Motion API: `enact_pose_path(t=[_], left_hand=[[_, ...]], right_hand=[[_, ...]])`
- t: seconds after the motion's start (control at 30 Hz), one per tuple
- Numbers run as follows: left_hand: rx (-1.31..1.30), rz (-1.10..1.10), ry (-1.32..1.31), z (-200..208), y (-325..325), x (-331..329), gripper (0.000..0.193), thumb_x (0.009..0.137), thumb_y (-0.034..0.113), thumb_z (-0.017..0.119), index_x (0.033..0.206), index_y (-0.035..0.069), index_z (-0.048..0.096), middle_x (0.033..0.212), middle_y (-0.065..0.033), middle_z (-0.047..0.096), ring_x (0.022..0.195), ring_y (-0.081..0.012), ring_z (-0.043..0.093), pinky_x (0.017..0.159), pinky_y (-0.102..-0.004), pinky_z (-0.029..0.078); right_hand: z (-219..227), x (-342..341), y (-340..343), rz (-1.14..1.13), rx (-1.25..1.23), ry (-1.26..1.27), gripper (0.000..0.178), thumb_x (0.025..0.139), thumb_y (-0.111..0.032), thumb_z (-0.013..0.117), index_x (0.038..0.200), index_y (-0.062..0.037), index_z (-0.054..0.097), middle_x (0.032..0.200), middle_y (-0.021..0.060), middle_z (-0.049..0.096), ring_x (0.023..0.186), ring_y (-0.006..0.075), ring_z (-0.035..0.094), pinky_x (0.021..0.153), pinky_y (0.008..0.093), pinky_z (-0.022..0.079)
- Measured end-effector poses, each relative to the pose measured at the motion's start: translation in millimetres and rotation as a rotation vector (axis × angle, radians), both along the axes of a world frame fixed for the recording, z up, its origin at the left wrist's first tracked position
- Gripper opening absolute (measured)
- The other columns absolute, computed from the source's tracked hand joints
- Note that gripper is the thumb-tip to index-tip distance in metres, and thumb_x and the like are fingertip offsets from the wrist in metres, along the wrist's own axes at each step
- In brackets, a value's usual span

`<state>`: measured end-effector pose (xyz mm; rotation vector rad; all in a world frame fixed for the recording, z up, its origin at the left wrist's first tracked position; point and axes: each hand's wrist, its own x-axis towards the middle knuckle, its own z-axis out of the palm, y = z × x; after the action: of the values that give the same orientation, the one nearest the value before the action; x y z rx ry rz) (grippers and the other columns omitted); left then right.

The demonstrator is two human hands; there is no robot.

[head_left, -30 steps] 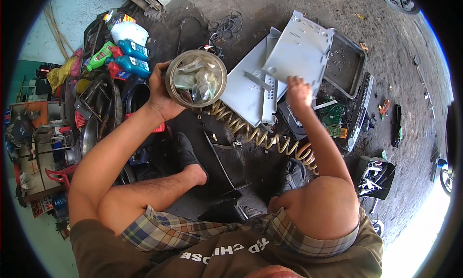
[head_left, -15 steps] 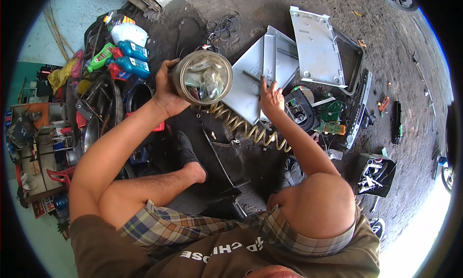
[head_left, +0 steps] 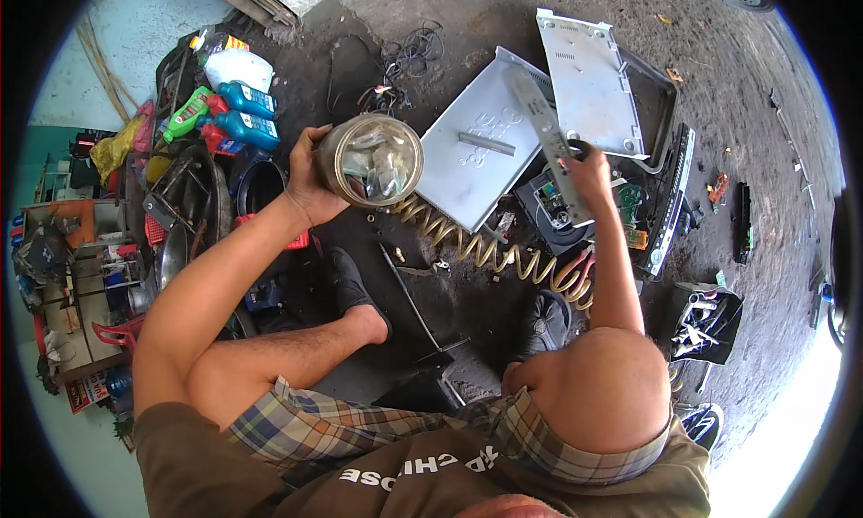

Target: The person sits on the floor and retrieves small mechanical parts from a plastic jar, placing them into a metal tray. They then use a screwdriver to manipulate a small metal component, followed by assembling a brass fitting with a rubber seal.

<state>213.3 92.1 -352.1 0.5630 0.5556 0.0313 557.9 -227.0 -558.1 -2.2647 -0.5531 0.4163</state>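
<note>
My left hand (head_left: 310,183) is closed around the side of a round clear jar (head_left: 370,163) that holds small plastic packets. In my right hand (head_left: 590,178) is a long flat metal strip (head_left: 546,133), gripped near its lower end and raised at a slant. Beneath its far end lies a flat grey metal panel (head_left: 454,172), with a short metal bar (head_left: 487,144) on it. Below my right hand sits a disc drive (head_left: 550,219), partly covered by the strip.
A coiled tan hose (head_left: 485,251) runs along the panel's near edge. Farther right are a white perforated cover (head_left: 593,95), a long slotted metal bar (head_left: 672,203) and a black box of metal parts (head_left: 703,325). Blue bottles (head_left: 247,127) stand left.
My right hand has taken hold of the long metal strip and lifted it off the panel, moving right. The jar in my left hand has shifted slightly left and nearer.
</note>
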Motion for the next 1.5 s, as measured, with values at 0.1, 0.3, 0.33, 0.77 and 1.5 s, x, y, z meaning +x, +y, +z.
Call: enact_pose_path(t=[0.1,0.3,0.33,0.77,1.5], left_hand=[[0.008,0.009,0.004,-0.6,-0.7,-5.5,0.060,0.098,0.049,0.047,0.136,0.008,0.070,0.140,-0.0117,0.069,0.132,-0.0323,0.063,0.117,-0.0534,0.045],[0.029,0.006,0.016,6.8,-8.5,2.3,0.059,0.098,0.049,0.047,0.130,0.007,0.074,0.136,-0.0135,0.072,0.125,-0.0327,0.068,0.113,-0.0510,0.050],[0.035,0.012,0.024,9.0,-8.7,0.7,0.060,0.098,0.049,0.047,0.131,0.007,0.073,0.136,-0.0137,0.072,0.125,-0.0327,0.068,0.113,-0.0512,0.050],[0.026,-0.028,0.043,4.3,-11.8,8.4,0.063,0.098,0.049,0.046,0.138,0.005,0.068,0.141,-0.0149,0.069,0.132,-0.0342,0.063,0.117,-0.0544,0.044],[0.167,-0.040,0.182,-2.9,-34.6,13.3,0.069,0.098,0.056,0.041,0.142,0.008,0.063,0.139,-0.0137,0.069,0.128,-0.0319,0.065,0.111,-0.0541,0.048]], right_hand=[[32.9,-4.6,-20.5,-0.047,-0.074,0.003,0.048,0.086,-0.018,0.073,0.133,-0.0049,0.071,0.115,0.0269,0.076,0.108,0.0427,0.075,0.097,0.0463,0.059],[37.7,-3.1,-67.5,-0.271,0.000,-0.207,0.045,0.087,-0.018,0.073,0.130,-0.0017,0.071,0.108,0.0283,0.076,0.105,0.0430,0.075,0.094,0.0479,0.059],[35.1,0.8,-69.7,-0.310,-0.140,-0.214,0.044,0.088,-0.019,0.073,0.129,-0.0013,0.071,0.119,0.0276,0.074,0.114,0.0441,0.072,0.097,0.0494,0.059],[-44.8,-74.9,107.4,0.571,-0.279,-0.500,0.026,0.099,-0.019,0.063,0.121,-0.0074,0.068,0.130,0.0180,0.060,0.123,0.0373,0.060,0.098,0.0486,0.055],[240.4,-148.2,59.4,0.880,0.535,-0.124,0.030,0.090,-0.005,0.079,0.119,0.0015,0.074,0.121,0.0191,0.075,0.103,0.0350,0.076,0.092,0.0395,0.061]])
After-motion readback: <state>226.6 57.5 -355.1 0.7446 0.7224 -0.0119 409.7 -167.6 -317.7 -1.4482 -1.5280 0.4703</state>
